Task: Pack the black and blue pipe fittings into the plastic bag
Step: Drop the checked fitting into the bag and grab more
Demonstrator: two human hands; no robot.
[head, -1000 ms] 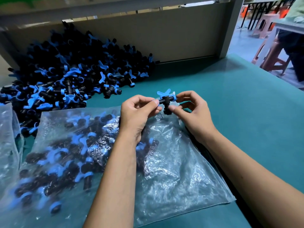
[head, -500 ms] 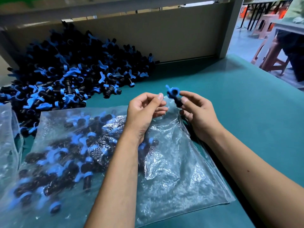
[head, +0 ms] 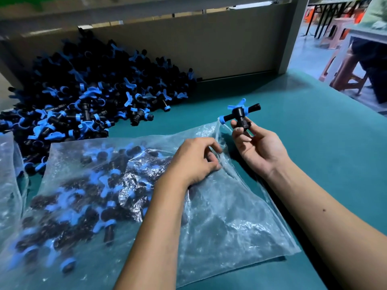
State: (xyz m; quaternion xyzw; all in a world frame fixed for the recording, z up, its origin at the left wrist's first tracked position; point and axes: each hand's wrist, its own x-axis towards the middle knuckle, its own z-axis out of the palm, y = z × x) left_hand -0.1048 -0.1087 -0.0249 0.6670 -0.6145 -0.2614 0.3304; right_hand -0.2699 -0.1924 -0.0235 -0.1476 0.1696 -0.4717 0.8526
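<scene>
Dim, bluish indoor light; daylight seems to enter from the doorway at upper right. Glare glints off the crinkled plastic bag (head: 219, 216). Wide-angle bending warps the edges, and the left corners look soft.

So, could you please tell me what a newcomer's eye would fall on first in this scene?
Probably the big heap of black and blue fittings piled against the back board at the far left of the teal table. Next, the single fitting held up by the right hand, just beyond the mouth of the clear plastic bag. The left hand grips the bag's edge, and many fittings already lie inside it.
</scene>
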